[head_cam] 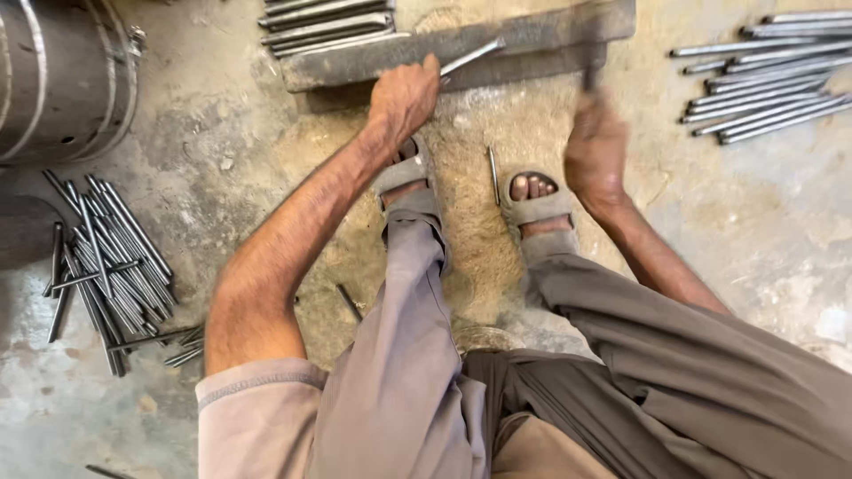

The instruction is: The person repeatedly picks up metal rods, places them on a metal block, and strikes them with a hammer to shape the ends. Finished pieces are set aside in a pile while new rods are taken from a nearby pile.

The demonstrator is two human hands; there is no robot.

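Note:
My left hand (404, 93) grips a thin metal rod (473, 56) and holds it slanted across a long steel bar (532, 37) that lies on the ground ahead of my feet. My right hand (595, 146) is blurred and closed around a dark handle (590, 78) that rises toward the bar; the tool's head is hard to make out. A single short rod (493, 175) lies on the sandy ground between my sandalled feet.
A heap of metal rods (106, 262) lies at the left, another row of rods (768, 84) at the upper right, and a stack (324, 22) behind the bar. A large metal drum (67, 75) fills the upper left corner.

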